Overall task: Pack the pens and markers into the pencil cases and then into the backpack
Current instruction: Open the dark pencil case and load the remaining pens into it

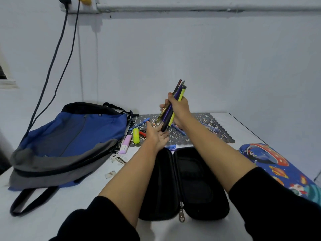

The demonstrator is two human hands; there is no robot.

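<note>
While the bundle of pens (171, 108) is held up off the table (83, 213), the sensible thing is to square it first. Tapping the lower ends level against the other palm and keeping the grip firm around the middle should stop any pen sliding out. Then it can be lowered lengthwise into one half of the open black pencil case (198, 181), just below and nearer the person.

The right hand (181, 110) grips the bundle, fingers and thumb curled round its middle. The tips point up and away, and the lower ends stick out below the fist. The left hand (157, 135) is open beneath them with its fingers out straight. The lowest pen end is at or just above those fingers; whether it touches them I cannot tell.

More pens lie loose on the lace mat (215, 131) behind the hands. A yellow highlighter (136, 136), a pink highlighter (125, 144) and a red marker (142, 134) lie to the left of the left hand, so more gathering is probably needed. The backpack (76, 136) lies flat on the left, and a space-print pencil case (278, 164) sits zipped on the right.
</note>
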